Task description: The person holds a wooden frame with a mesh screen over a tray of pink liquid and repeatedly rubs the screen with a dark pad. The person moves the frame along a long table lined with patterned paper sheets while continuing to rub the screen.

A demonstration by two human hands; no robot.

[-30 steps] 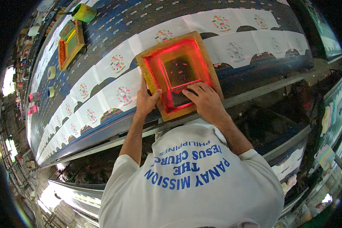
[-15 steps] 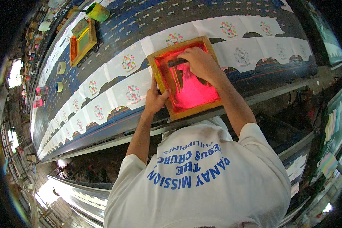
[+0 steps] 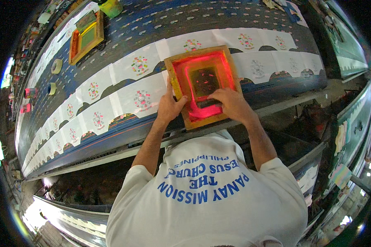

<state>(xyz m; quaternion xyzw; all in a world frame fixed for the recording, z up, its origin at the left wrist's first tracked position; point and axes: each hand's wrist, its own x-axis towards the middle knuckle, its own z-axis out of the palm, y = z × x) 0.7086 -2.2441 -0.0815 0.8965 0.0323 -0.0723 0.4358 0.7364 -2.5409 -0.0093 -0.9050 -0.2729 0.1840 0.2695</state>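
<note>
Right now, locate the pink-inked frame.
In the head view, the frame is just above centre, slightly right, overlapping white sheets, the left hand at its left side.

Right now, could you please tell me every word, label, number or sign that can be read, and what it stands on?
White shirt: large blue lettering, upside down in this view, legible, but I won't copy its wording.
White printed pieces: marks around the round designs, too small to read.
Wooden frame: no text that I can read.
</note>
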